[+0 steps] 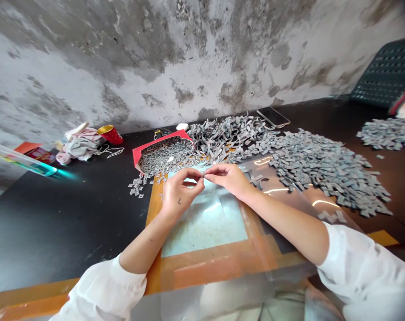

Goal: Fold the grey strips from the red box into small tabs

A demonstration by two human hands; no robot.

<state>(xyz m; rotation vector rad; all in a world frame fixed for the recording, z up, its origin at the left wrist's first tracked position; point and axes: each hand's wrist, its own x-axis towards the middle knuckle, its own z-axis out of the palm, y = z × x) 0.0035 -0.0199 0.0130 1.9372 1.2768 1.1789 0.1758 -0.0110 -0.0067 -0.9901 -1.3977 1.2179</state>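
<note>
My left hand (180, 189) and my right hand (231, 179) meet fingertip to fingertip above a pale, tape-edged sheet (205, 227). Both are closed in a pinch on one small dark grey piece (203, 175), mostly covered by the fingers, so its exact kind is unclear. Just beyond my left hand, a red-edged box (137, 156) lies open, full of tiny grey pieces (165, 154) that spill onto the table. Past my right hand are a heap of grey curved strips (229, 133) and, nearer my wrist, a few loose strips (256, 179).
A wide pile of short grey pieces (326, 167) spreads to the right, with another pile (390, 133) beyond it. A phone (274, 117) lies by the wall. At the left are a red cup (110, 133), crumpled cloth (82, 145) and a clear glowing strip (28, 162). A dark perforated basket (383, 73) stands far right.
</note>
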